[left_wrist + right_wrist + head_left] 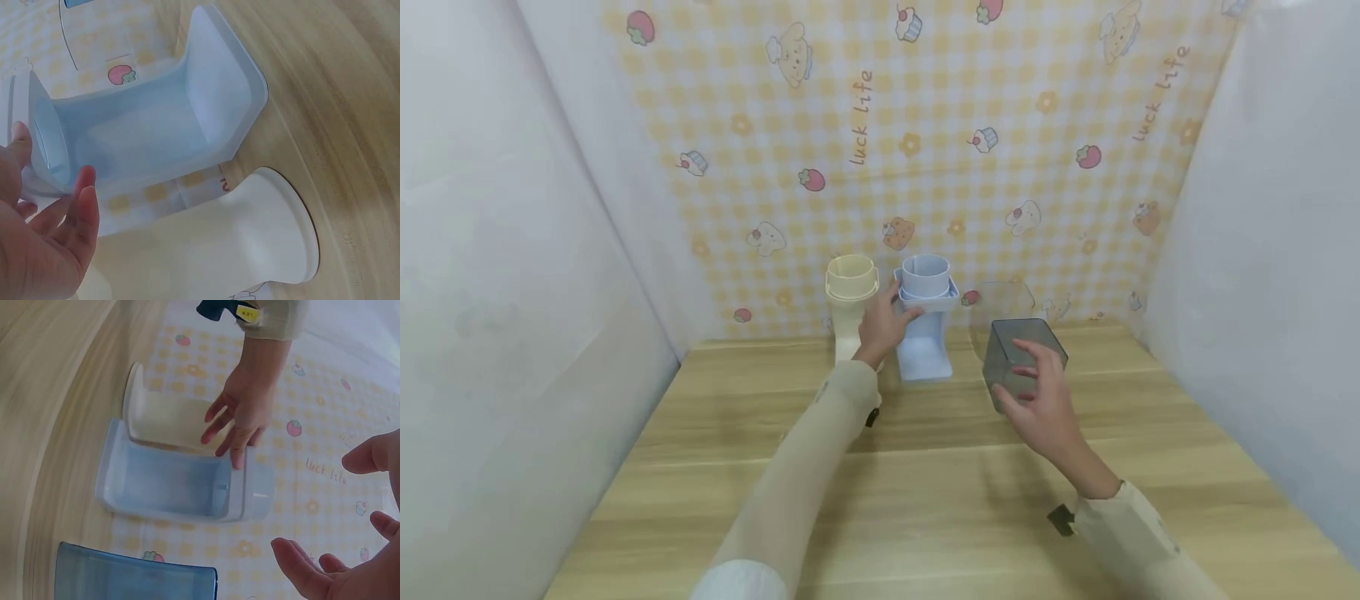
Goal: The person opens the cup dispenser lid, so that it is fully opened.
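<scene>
A light-blue plastic stand point(922, 350) with a round collar on top stands upright near the back of the table. Beside its left stands a cream one point(847, 321) of similar shape. My left hand point(882, 323) touches the left edge of the blue stand's top, its fingers loosely bent. In the left wrist view, the thumb lies against the blue collar point(50, 140). My right hand point(1037, 400) is held with fingers spread, in front of a smoky grey see-through container point(1030, 331). Nothing is in its grasp; the right wrist view shows the container point(134, 575) apart from the fingers.
A clear, almost invisible panel or container point(1003, 293) stands behind the grey one. The wooden table point(917, 508) meets a yellow checked backdrop point(940, 108) close behind the stands. White walls point(490, 275) rise on both sides.
</scene>
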### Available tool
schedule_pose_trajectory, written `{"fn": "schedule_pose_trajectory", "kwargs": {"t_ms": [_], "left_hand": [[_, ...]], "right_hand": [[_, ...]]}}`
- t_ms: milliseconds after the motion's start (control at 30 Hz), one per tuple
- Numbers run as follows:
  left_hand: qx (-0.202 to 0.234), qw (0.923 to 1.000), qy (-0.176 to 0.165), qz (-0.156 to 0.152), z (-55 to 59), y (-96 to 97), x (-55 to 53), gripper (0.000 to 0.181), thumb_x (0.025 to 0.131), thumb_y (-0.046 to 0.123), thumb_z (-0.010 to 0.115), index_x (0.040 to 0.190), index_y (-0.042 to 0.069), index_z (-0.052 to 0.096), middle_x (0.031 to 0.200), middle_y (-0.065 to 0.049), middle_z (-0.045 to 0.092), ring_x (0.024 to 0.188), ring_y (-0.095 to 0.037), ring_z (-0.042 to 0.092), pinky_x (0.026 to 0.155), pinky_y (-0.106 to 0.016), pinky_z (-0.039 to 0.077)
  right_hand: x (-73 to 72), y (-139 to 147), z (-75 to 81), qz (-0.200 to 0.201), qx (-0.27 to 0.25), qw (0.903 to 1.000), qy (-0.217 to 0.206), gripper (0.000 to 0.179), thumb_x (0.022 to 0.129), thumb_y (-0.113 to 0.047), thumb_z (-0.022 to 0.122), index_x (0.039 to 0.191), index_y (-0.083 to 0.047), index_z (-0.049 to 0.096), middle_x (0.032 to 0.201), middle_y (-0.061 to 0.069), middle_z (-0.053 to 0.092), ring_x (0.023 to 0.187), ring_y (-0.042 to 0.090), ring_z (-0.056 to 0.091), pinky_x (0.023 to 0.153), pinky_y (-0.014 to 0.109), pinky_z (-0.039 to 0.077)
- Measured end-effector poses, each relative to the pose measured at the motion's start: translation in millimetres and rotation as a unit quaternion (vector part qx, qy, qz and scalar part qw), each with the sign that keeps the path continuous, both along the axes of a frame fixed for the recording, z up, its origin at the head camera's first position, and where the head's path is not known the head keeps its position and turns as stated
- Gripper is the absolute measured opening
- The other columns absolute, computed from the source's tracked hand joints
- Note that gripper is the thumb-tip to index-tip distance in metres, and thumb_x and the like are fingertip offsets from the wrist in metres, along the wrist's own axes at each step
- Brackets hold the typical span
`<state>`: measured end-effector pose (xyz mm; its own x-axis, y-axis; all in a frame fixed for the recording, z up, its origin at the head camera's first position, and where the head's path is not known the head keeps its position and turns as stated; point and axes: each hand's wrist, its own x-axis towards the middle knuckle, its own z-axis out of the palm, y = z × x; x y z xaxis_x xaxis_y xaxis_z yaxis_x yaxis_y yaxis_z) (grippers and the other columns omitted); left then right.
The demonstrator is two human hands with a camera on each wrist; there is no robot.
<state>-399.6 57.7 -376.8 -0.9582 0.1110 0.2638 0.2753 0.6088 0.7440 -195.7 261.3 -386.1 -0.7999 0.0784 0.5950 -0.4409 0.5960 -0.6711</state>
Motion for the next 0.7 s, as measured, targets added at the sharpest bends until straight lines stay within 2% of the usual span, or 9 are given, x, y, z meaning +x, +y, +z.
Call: {"fn": "schedule_pose_trajectory", "kwargs": {"t_ms": [133,267,433,567,700], "left_hand": [[-0.001,1.0000,-0.008,-0.002,1.1,-2.3,-4.7,0.080,0.086,0.046,0.073,0.154,0.025,0.037,0.149,0.000,0.050,0.138,-0.028,0.043,0.104,-0.052,0.042],[-0.001,0.9999,-0.006,0.010,0.5,-11.3,-10.8,0.079,0.087,0.045,0.073,0.154,0.027,0.036,0.149,0.000,0.049,0.137,-0.028,0.044,0.103,-0.051,0.042],[0.008,0.9999,-0.005,0.005,-4.3,-20.0,-14.2,0.076,0.090,0.042,0.071,0.155,0.027,0.035,0.149,-0.003,0.050,0.135,-0.030,0.046,0.104,-0.054,0.042],[0.019,0.9997,-0.009,-0.012,-8.2,-20.4,-7.3,0.068,0.092,0.039,0.069,0.151,0.021,0.039,0.146,-0.009,0.052,0.132,-0.032,0.049,0.102,-0.057,0.042],[0.012,0.9994,-0.015,-0.027,-10.5,-20.0,11.6,0.071,0.090,0.043,0.069,0.149,0.018,0.037,0.140,-0.014,0.055,0.123,-0.037,0.055,0.092,-0.058,0.048]], "right_hand": [[2.8,-4.1,3.3,0.013,0.002,0.9999,-0.006,0.066,0.086,0.002,0.070,0.144,-0.004,0.038,0.141,0.028,0.033,0.109,0.049,0.055,0.071,0.058,0.056],[0.7,-12.9,6.2,0.029,0.009,0.9993,-0.021,0.064,0.089,-0.002,0.070,0.145,-0.005,0.038,0.145,0.027,0.032,0.113,0.049,0.054,0.075,0.058,0.056],[-1.9,-20.3,6.9,0.039,0.012,0.9986,-0.034,0.065,0.090,-0.008,0.072,0.146,-0.004,0.040,0.145,0.025,0.040,0.117,0.047,0.052,0.078,0.061,0.054],[-4.1,-20.0,7.2,0.041,-0.001,0.9980,-0.048,0.067,0.091,-0.016,0.073,0.149,-0.006,0.039,0.147,0.023,0.041,0.121,0.047,0.050,0.082,0.065,0.051],[-10.4,-15.8,8.8,0.048,-0.009,0.9958,-0.077,0.071,0.093,-0.025,0.071,0.153,-0.012,0.036,0.154,0.018,0.036,0.126,0.047,0.048,0.084,0.062,0.052]]}}
